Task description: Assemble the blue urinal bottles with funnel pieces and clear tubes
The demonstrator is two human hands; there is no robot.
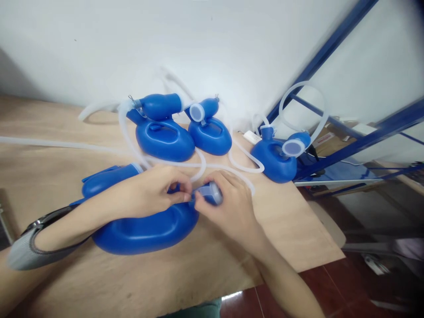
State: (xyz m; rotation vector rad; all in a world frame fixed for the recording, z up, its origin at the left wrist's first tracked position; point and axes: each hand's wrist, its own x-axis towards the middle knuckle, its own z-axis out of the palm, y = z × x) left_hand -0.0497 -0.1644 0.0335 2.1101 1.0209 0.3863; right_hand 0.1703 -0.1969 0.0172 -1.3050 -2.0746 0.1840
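Holding one cup [208, 191] — four jugs [142, 234] (blue)

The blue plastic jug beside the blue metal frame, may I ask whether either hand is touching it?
No, the left hand and right hand are both well apart from that jug.

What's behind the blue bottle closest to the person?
Behind that nearest blue bottle are pale tubes, then two other blue bottles near the wall. The left hand and right hand cover whatever's directly beneath them.
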